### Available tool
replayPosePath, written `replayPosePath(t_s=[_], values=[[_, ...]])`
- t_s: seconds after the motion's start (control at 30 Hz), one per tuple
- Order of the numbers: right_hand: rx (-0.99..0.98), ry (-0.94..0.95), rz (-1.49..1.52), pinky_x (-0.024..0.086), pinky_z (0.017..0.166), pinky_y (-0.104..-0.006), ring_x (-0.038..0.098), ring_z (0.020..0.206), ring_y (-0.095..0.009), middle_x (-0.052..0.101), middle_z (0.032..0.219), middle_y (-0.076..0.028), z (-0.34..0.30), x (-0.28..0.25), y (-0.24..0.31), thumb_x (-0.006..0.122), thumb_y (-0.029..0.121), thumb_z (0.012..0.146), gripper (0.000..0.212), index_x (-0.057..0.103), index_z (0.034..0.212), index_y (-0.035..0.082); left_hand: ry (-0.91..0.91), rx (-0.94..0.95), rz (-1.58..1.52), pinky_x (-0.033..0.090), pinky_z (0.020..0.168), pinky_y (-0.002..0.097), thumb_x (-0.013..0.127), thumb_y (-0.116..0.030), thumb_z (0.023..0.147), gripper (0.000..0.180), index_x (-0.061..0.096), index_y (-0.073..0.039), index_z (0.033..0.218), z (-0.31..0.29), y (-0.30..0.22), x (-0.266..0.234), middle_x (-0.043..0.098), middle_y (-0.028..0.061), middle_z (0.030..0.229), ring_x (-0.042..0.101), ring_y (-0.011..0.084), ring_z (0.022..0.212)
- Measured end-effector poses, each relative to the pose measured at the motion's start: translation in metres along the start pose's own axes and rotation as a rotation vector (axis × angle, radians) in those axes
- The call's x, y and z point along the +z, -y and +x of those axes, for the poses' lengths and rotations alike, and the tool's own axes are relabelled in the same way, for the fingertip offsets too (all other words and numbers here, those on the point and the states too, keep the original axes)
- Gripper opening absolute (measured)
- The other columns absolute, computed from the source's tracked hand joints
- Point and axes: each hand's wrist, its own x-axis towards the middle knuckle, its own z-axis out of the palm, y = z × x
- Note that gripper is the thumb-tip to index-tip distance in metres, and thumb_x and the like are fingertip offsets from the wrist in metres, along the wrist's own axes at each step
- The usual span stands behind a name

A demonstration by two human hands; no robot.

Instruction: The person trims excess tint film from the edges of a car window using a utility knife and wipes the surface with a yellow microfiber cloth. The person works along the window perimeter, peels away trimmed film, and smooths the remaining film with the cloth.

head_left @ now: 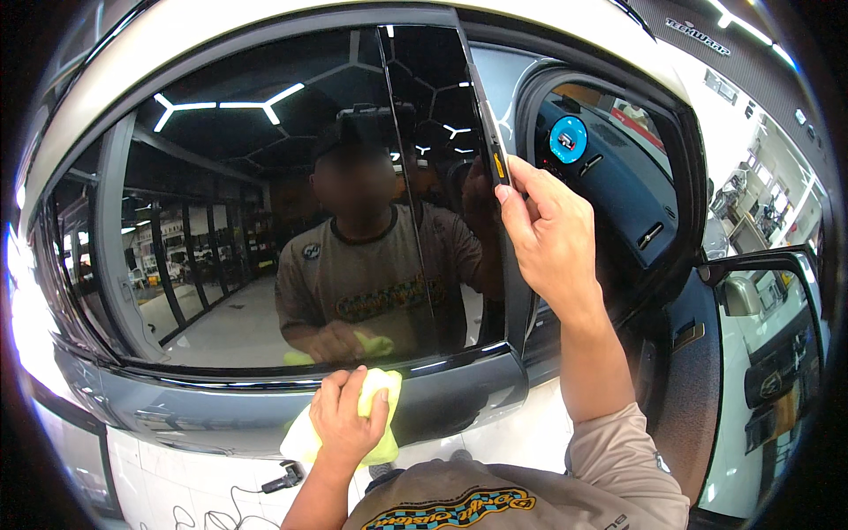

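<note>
My left hand [346, 415] is closed on a bright yellow-green cloth [380, 397], at the lower edge of a car door's dark glossy window [265, 238]. Part of the cloth hangs below the hand, over the grey door panel [221, 402]. Higher up, on the right, my right hand [555, 231] pinches a slim black tool with a yellow patch [500, 166] between thumb and fingers. This tool lies along the rear edge of the glossy black pillar trim [442, 168]. Its exact kind I cannot make out.
Right of the pillar, the open doorway shows a dark dashboard [618, 168] with a round lit blue screen [568, 140]. Another open door [760, 353] stands at the far right. Below left, a black corded device [281, 478] lies on the white floor with its cable.
</note>
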Motion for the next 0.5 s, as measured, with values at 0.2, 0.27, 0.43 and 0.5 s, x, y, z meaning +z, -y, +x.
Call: replayPosePath(t_s=[0.2, 0.27, 0.43, 0.5], values=[[0.049, 0.040, -0.011, 0.051, 0.062, -0.0378, 0.064, 0.067, -0.032, 0.064, 0.082, -0.017, -0.009, -0.003, 0.002, 0.065, 0.000, 0.089, 0.024, 0.066, 0.114, -0.003, 0.020, -0.017, 0.012, 0.051, 0.070, 0.0383, 0.079, -0.024, 0.076, 0.042, 0.068, -0.005, 0.111, 0.000, -0.002, -0.001, 0.060, 0.0113, 0.100, 0.063, 0.0283, 0.081], [0.031, 0.034, -0.012, 0.051, 0.062, -0.0380, 0.063, 0.067, -0.032, 0.064, 0.081, -0.017, -0.011, -0.002, 0.002, 0.065, 0.000, 0.089, 0.024, 0.065, 0.113, -0.003, 0.014, -0.013, 0.011, 0.051, 0.070, 0.0384, 0.079, -0.024, 0.076, 0.042, 0.068, -0.005, 0.111, 0.001, -0.001, -0.002, 0.060, 0.0114, 0.100, 0.063, 0.0286, 0.081], [0.002, 0.030, -0.017, 0.051, 0.062, -0.0386, 0.063, 0.067, -0.031, 0.064, 0.082, -0.017, -0.017, -0.001, -0.001, 0.065, -0.001, 0.089, 0.024, 0.065, 0.114, -0.003, 0.017, -0.016, 0.014, 0.051, 0.070, 0.0384, 0.079, -0.023, 0.075, 0.041, 0.069, -0.004, 0.111, 0.000, -0.001, -0.002, 0.061, 0.0120, 0.100, 0.063, 0.0290, 0.081], [-0.006, 0.016, -0.001, 0.051, 0.062, -0.0383, 0.063, 0.067, -0.031, 0.064, 0.082, -0.017, -0.019, 0.001, -0.003, 0.065, -0.001, 0.089, 0.025, 0.065, 0.114, -0.003, 0.022, -0.018, 0.010, 0.051, 0.070, 0.0385, 0.079, -0.023, 0.075, 0.041, 0.069, -0.004, 0.111, 0.001, -0.001, -0.002, 0.061, 0.0122, 0.100, 0.063, 0.0292, 0.081]])
